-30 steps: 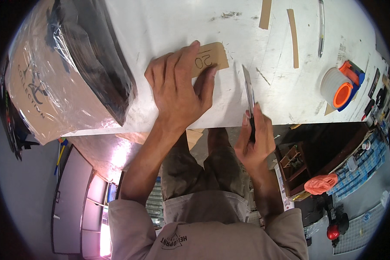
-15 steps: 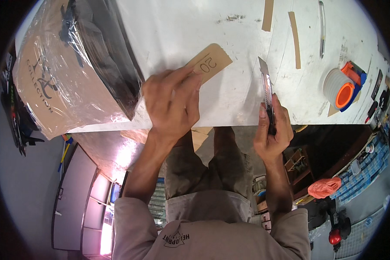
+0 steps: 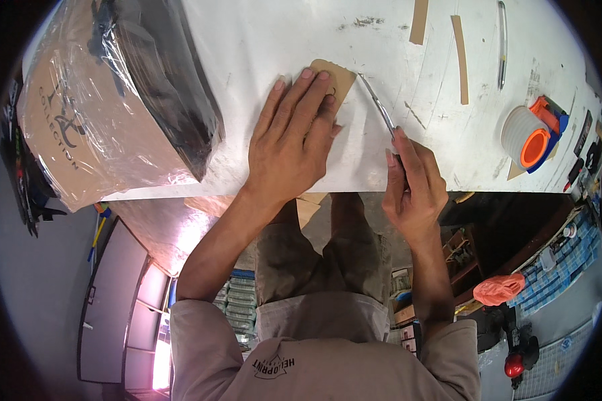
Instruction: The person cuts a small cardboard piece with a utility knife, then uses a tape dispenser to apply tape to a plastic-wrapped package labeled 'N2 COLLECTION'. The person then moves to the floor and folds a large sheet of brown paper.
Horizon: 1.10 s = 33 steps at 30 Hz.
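Observation:
My left hand point(image 3: 291, 137) lies flat with its fingers stretched out over a small brown cardboard piece point(image 3: 342, 79), pressing it on the white table point(image 3: 261, 40). Most of the cardboard and its handwriting are hidden under the fingers; a rounded corner and its right edge show. In my right hand point(image 3: 418, 187) is a utility knife point(image 3: 383, 111), held by a handle that the fingers largely cover. Its blade is out and slants up to the left, the tip close beside the cardboard's right edge.
A plastic-wrapped cardboard box point(image 3: 107, 127) stands at the left. Two cardboard strips point(image 3: 460, 60) and a pen point(image 3: 502, 47) lie at the far right. Nearer the right rim sits a tape dispenser point(image 3: 532, 140) with clear tape. The table's front edge runs below my hands.
My left hand has gone from pinching the cardboard piece to lying flat on it. The knife has tilted left, bringing its tip to the cardboard's edge.

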### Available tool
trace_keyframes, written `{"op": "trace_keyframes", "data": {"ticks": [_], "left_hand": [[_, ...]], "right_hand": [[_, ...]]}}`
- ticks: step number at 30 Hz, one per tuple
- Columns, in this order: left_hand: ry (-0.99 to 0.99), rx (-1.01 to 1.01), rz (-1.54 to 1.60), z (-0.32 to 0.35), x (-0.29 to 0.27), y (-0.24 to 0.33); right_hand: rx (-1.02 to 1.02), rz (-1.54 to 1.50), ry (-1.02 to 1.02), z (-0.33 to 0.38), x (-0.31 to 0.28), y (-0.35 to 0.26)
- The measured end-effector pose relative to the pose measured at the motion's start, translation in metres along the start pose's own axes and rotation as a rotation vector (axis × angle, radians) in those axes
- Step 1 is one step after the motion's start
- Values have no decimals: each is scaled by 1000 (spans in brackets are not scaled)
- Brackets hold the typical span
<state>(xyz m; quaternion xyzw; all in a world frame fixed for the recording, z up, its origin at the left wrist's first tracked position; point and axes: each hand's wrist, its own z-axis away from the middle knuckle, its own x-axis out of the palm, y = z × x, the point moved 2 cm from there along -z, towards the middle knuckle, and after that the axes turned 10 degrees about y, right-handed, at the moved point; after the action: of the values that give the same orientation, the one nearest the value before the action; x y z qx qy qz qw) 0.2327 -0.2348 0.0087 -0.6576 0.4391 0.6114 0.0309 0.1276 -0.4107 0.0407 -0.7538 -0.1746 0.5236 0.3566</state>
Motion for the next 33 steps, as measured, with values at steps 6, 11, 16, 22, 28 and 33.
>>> {"op": "trace_keyframes", "data": {"ticks": [6, 11, 16, 22, 28, 33], "left_hand": [[74, 47, -77, -5, 7, -1], [78, 20, -75, -4, 9, 1], [65, 19, -76, -6, 7, 0], [74, 13, -60, -3, 9, 0], [61, 20, -84, -4, 10, 0], [2, 37, -73, -2, 9, -3]], "right_hand": [[-32, -29, -12, -3, -1, 6], [-22, -23, -10, 0, 4, 1], [-43, -11, -17, -4, 1, 7], [-9, 7, -94, -8, -5, 7], [-51, 35, -148, -13, -11, 15], [-141, -20, -132, -17, -10, 25]]}}
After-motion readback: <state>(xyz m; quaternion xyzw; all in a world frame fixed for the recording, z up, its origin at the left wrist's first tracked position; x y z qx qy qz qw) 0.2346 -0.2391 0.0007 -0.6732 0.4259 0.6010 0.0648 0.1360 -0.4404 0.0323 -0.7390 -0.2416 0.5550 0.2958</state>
